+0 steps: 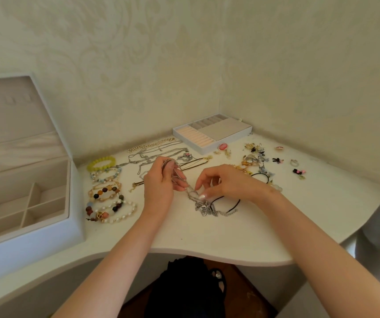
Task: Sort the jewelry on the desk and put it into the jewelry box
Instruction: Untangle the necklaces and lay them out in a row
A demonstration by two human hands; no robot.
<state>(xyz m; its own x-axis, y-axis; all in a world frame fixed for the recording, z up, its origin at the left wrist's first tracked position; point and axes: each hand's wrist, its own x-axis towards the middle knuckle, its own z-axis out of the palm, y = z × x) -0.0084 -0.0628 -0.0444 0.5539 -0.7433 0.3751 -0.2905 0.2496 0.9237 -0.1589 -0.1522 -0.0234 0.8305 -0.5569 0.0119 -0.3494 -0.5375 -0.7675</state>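
Observation:
My left hand (161, 182) grips a silver chain (179, 177) that runs down to a tangled heap of silver chains (204, 206) on the white desk (207, 239). My right hand (221, 182) pinches the same chain just above the heap. A black cord (232, 203) loops beside the tangle. The white jewelry box (46, 228) stands open at the left, its compartments showing. A row of beaded bracelets (106, 191) lies between the box and my left hand. More chains and necklaces (152, 152) lie behind my hands.
A white tray insert (228, 131) with ring rolls sits at the back corner. Small earrings, rings and hair ties (260, 159) are scattered at the right. Walls close the desk at the back and right. A dark bag (184, 290) lies below the desk edge.

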